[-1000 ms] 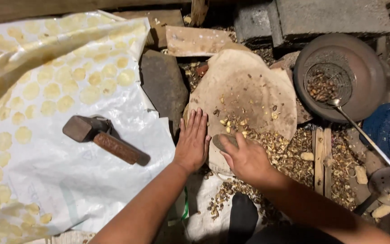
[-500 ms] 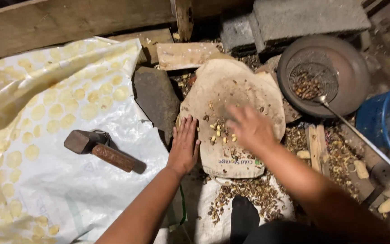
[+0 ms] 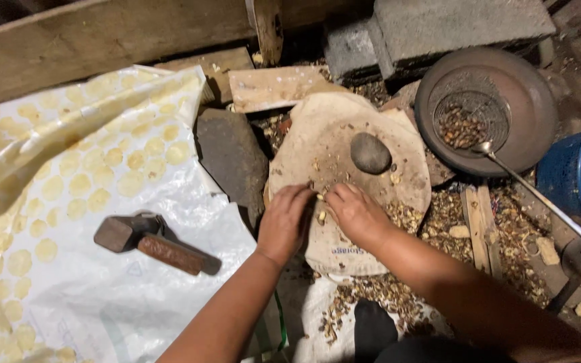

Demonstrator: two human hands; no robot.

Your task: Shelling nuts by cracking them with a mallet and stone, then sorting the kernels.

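While both hands pinch at nut pieces [image 3: 322,216], left hand [image 3: 286,222] and right hand [image 3: 354,212] curled: the loose grey stone [image 3: 370,152] may roll onto fingers; shells may scatter off the cloth-covered slab [image 3: 344,144].

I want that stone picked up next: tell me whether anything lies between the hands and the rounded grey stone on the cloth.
Nothing visible does. The rounded grey stone sits alone on the worn tan cloth, just beyond the left hand and right hand; only scattered shell bits lie between.
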